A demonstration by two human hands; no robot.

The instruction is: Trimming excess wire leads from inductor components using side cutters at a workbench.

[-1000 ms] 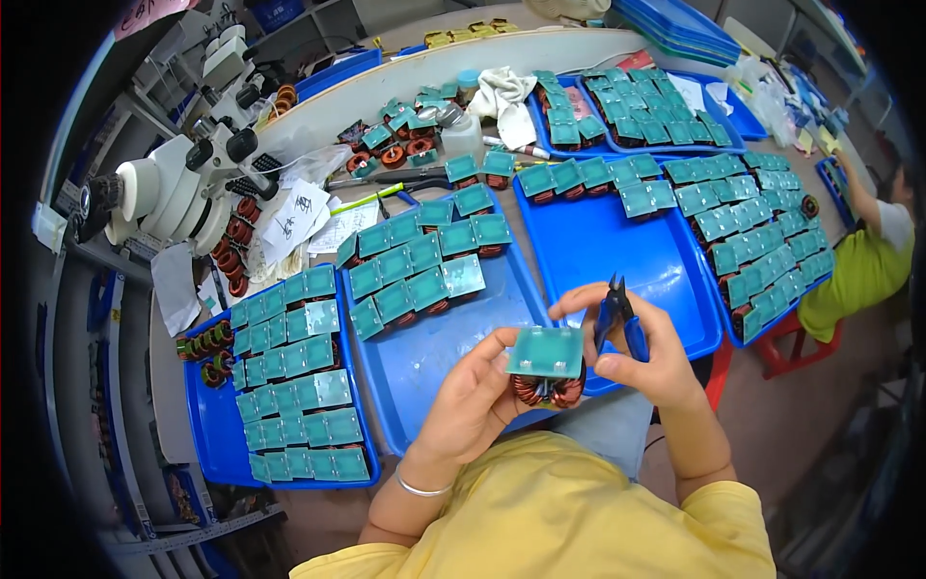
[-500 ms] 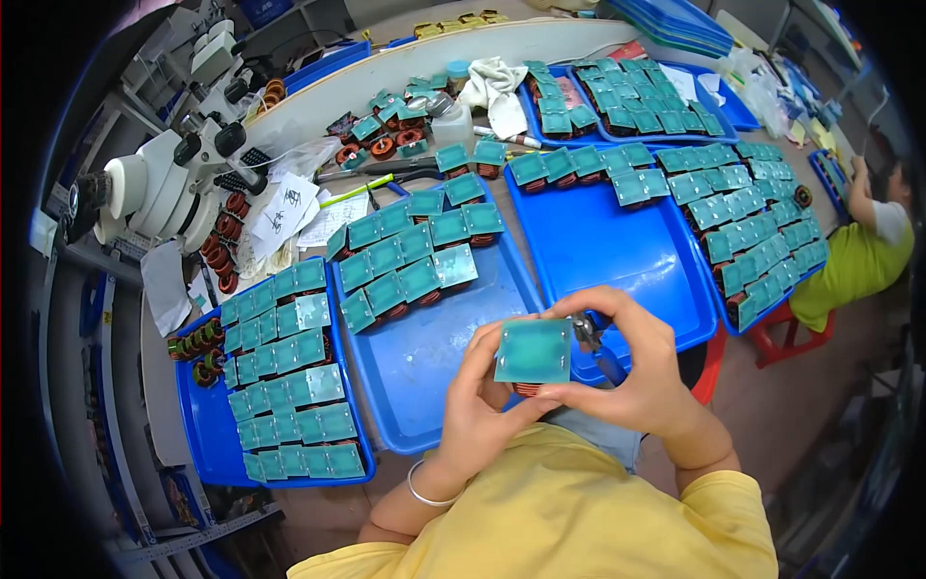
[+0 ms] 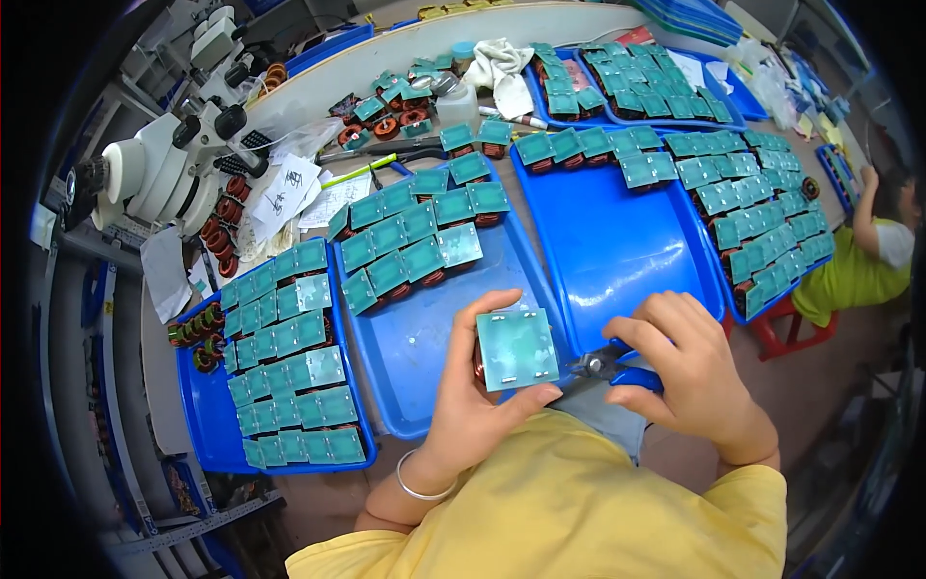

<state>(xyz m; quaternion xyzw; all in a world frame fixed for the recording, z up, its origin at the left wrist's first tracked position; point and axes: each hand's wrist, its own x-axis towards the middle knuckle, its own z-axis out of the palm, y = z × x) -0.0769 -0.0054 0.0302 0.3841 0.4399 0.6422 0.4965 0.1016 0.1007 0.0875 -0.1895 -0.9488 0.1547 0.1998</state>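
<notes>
A square green circuit board (image 3: 518, 349) with a copper-wound coil behind it is gripped in my left hand (image 3: 461, 396), its flat face turned up toward me. Small metal pins show near the board's edges. My right hand (image 3: 687, 372) is closed around blue-handled cutting pliers (image 3: 634, 377). The pliers' metal head points left and reaches the lower right corner of the board; whether it touches cannot be told. Below my left hand's far side lies a light blue tray (image 3: 434, 333) with rows of similar boards in its back half.
A blue tray (image 3: 617, 275) at right holds boards along its far edge. Full trays of boards stand at left and far right. Microscopes (image 3: 159, 164), papers (image 3: 285, 198), loose coils and a white cloth (image 3: 499, 66) lie behind. Another person (image 3: 880, 232) sits at far right.
My right hand has let go of the board and moved right, bringing the pliers' head round to point at it. My left hand now holds the board alone, tilted differently.
</notes>
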